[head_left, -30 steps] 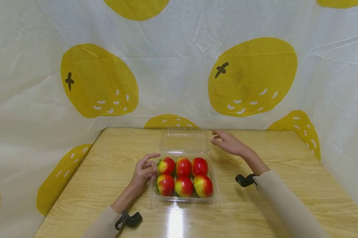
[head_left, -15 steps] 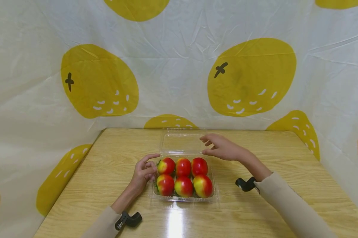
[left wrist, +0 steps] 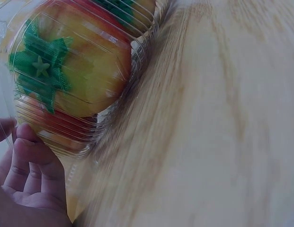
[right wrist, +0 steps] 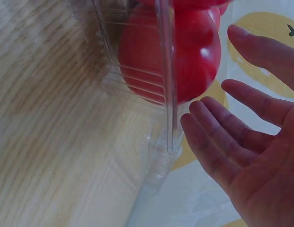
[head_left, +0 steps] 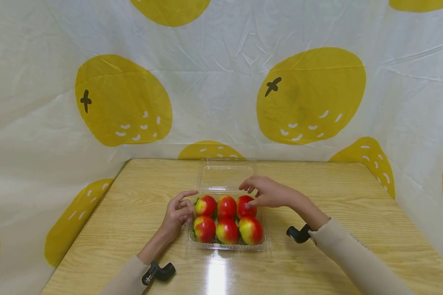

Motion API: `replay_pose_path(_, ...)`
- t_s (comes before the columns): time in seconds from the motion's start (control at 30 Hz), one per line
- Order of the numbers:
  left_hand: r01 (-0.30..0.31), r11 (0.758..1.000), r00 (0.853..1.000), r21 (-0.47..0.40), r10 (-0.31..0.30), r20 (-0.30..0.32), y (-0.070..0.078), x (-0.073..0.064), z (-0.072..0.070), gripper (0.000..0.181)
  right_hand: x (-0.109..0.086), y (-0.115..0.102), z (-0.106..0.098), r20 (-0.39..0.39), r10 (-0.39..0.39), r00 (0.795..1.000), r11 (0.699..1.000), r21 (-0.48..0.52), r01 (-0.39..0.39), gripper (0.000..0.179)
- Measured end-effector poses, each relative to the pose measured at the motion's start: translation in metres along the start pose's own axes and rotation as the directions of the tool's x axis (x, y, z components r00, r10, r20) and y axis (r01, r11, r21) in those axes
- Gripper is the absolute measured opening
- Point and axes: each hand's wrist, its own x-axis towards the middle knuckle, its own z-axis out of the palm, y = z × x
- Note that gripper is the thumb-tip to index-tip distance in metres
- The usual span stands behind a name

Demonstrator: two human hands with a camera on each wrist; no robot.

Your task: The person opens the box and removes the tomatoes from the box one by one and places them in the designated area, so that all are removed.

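Note:
A clear plastic clamshell box (head_left: 229, 247) sits on the table with its lid (head_left: 227, 177) folded back. Several glossy red-and-yellow fruits (head_left: 227, 232) fill it in two rows; green leafy caps show on some in the left wrist view. My left hand (head_left: 175, 215) is at the box's left side, and in the left wrist view its thumb and index finger pinch the rim (left wrist: 5, 90). My right hand (head_left: 269, 192) hovers with spread, relaxed fingers over the back right fruit (head_left: 245, 204), holding nothing. In the right wrist view a gap shows between the fingers and this fruit.
The wooden table (head_left: 133, 196) extends on both sides of the box. Behind it hangs a pale curtain (head_left: 214, 102) with yellow fruit prints, close to the lid at the table's back edge. Each wrist carries a black camera mount (head_left: 299, 234).
My right hand has come from beside the lid, moving left and toward me, to above the back right fruit. The left hand and the box have stayed put.

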Motion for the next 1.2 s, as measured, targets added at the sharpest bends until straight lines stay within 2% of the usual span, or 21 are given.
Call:
replay_pose_path(0.8,0.022,1.0,1.0,0.004,-0.022,-0.002,0.0017,0.0018,-0.0013,0.051,0.0057,0.0004,0.0073,0.026,-0.049,0.998,0.992,-0.119,0.051,0.043)
replay_pose_path(1.2,0.03,1.0,0.999,-0.004,-0.03,-0.01,0.0034,0.0014,-0.0005,0.052,0.0066,0.0007,0.0071,0.041,-0.046,0.998,0.992,-0.119,0.05,0.047)
